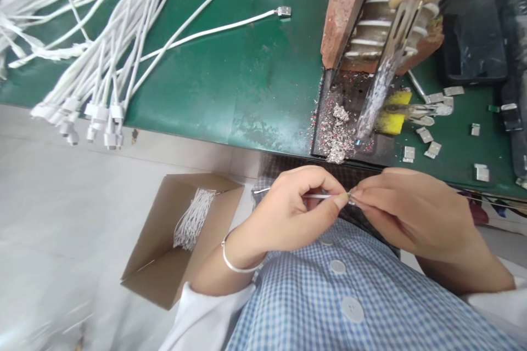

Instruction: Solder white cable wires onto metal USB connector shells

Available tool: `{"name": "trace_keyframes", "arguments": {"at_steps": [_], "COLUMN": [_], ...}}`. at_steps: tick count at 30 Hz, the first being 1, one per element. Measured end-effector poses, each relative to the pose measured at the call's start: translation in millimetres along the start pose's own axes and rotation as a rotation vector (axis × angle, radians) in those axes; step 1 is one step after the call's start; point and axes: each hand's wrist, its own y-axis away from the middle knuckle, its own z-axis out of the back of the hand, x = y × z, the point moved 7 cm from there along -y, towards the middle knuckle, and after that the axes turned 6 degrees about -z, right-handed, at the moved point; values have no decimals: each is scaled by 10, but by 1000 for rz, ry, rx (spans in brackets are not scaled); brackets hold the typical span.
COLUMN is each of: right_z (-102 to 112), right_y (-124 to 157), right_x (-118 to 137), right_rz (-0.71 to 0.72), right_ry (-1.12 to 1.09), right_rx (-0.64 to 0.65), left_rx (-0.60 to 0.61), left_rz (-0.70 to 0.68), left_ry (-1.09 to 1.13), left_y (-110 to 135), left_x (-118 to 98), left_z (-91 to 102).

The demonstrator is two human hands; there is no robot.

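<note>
My left hand is closed in a pinch on a thin white cable, which runs between its fingers and sticks out behind the hand. Meeting it fingertip to fingertip, my right hand is closed on something tiny and shiny at the cable's end, mostly covered by the fingers. Both hands are in front of the bench edge, above my lap. Just beyond them a soldering iron with a tan handle slants down, its tip over a heap of solder crumbs.
White cables lie in a bundle on the green bench, their plugs overhanging the edge. One USB plug lies apart. Right of the yellow sponge are several loose metal connectors. A cardboard box with white cables stands below left.
</note>
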Motion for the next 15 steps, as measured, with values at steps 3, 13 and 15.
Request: {"name": "trace_keyframes", "arguments": {"at_steps": [3, 13, 15], "right_z": [-1, -16, 29], "right_y": [33, -61, -34], "right_x": [-4, -11, -68], "right_rz": [9, -127, -204], "right_ry": [4, -16, -88], "right_rx": [-24, -81, -155], "left_rx": [-4, -91, -89], "left_rz": [-18, -131, -129], "left_ry": [-4, -75, -65], "left_y": [2, 22, 21], "left_x": [-6, -74, -83], "left_z": [4, 33, 36]}}
